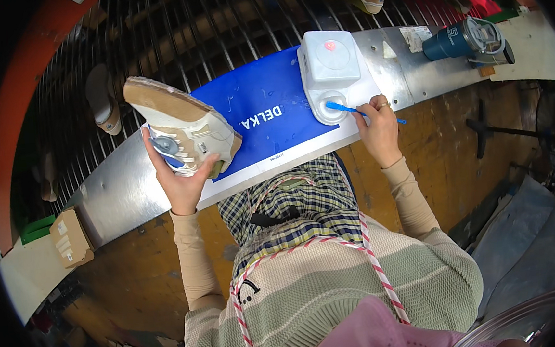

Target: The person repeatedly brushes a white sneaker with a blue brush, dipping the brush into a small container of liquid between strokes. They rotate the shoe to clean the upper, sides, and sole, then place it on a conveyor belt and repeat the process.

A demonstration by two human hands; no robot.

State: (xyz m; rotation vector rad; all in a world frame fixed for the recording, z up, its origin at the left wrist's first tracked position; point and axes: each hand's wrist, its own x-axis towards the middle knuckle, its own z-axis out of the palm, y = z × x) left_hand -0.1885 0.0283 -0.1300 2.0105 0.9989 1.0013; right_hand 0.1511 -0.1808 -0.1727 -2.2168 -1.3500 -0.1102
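Observation:
My left hand [184, 186] is closed around a white and tan lace-up sneaker [222, 135], tilted with its sole edge turned up and away from me. A grey rounded piece [165, 144] shows by the laces; its kind is unclear. Between the fingertips of my right hand [380, 131] is a slim blue brush [344, 107]. Its tip rests in the small round well at the front of a white plastic dispenser [332, 68]. Below the dispenser and beside the sneaker lies a blue and white printed board [258, 87].
A metal ledge [116, 199] runs along a roller conveyor [215, 41] that carries other shoes [103, 99]. At the right stands a dark teal tumbler [453, 41] lying toward the ledge's end. A cardboard piece [71, 239] sits at the left edge.

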